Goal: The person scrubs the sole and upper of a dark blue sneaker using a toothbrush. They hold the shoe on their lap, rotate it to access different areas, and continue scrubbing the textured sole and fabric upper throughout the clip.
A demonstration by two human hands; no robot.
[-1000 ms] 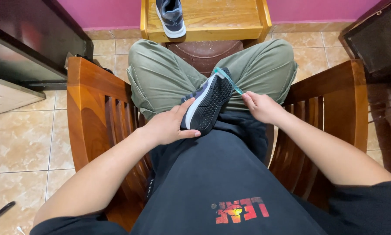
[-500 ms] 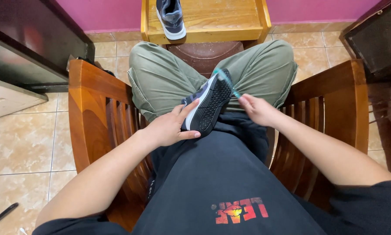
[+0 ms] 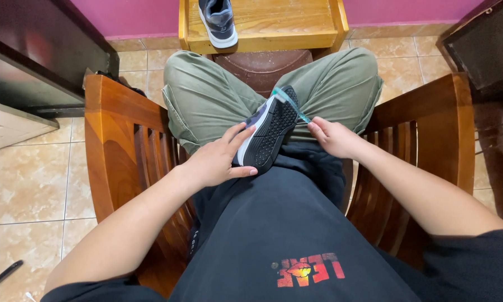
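Note:
I sit in a wooden armchair with a dark sneaker point(image 3: 271, 133) on my lap, its black sole turned up toward me. My left hand point(image 3: 221, 159) grips the sneaker from the left side, thumb under the heel end. My right hand point(image 3: 332, 137) holds a thin teal toothbrush point(image 3: 290, 103) whose head lies against the toe end of the sole. The matching second sneaker point(image 3: 218, 19) stands upright on a low wooden table point(image 3: 285, 25) ahead of my knees.
Wooden armrests point(image 3: 117, 140) flank me on both sides. A brown stool top point(image 3: 262, 64) shows between my knees. Dark furniture point(image 3: 33, 50) stands at the left and a dark cabinet point(image 3: 486, 45) at the right. Beige floor tiles point(image 3: 27, 184) lie below.
My right hand has shifted the toothbrush slightly along the sole's toe end. The left hand keeps its hold, and the sneaker stays on my lap.

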